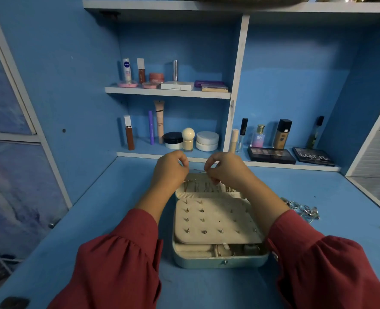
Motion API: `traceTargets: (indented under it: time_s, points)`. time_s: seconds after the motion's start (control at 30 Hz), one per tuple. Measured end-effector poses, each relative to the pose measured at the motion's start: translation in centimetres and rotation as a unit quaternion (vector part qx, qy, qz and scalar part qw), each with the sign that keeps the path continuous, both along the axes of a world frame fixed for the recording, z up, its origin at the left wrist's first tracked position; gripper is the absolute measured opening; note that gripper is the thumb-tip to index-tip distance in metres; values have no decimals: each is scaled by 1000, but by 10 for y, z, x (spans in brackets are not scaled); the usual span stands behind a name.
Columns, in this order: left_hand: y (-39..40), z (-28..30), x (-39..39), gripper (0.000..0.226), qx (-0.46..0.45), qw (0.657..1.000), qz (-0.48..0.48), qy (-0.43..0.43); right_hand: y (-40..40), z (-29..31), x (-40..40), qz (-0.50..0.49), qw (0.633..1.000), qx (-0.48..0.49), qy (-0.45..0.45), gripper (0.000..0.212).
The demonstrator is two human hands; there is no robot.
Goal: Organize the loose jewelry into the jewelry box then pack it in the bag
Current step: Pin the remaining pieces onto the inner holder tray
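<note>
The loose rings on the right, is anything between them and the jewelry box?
Only the right forearm crosses that gap; the desk between the rings and the open box otherwise looks bare. Both hands are up at the box's far end.

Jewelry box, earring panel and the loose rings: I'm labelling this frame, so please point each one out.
jewelry box [220,263], head view, on its blue front wall.
earring panel [218,219], head view, on bare cream padding.
loose rings [302,209], head view, on the silver pile.
</note>
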State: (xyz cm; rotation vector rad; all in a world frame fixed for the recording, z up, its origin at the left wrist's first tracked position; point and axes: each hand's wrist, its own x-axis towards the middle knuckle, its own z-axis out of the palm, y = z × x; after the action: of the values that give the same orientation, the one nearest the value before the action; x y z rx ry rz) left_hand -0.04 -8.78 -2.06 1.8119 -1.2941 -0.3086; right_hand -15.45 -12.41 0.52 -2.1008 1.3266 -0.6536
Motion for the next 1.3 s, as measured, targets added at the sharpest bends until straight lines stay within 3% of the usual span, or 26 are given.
traceTargets:
  time_s: [0.13, 0.37, 0.57, 0.7, 0.83, 1.07, 1.17, 1.3]
  points:
    - [-2, 0, -6, 27, 48, 992, -30, -110, 0, -2, 3, 21, 996, -37, 75, 23]
    - [-7, 5, -7, 37, 114, 970, -67, -204, -2, -7, 5, 22, 993, -37, 110, 24]
    - [-6, 1, -10, 25, 118, 952, -72, -273, -3, -10, 7, 29, 990, -40, 133, 24]
    - [-10, 13, -17, 31, 235, 921, -55, -306, -2, -9, 8, 36, 988, -44, 144, 26]
    - [-1, 8, -18, 27, 136, 917, -83, -366, -2, -10, 9, 35, 985, -40, 162, 23]
    - [-4, 13, -21, 24, 188, 911, -69, -361, -4, -10, 10, 44, 983, -33, 177, 19]
    - [0, 12, -16, 27, 159, 901, -97, -393, -4, -10, 10, 40, 985, -34, 163, 20]
    - [2, 7, -11, 30, 99, 912, -103, -384, -7, -12, 9, 19, 989, -44, 137, 19]
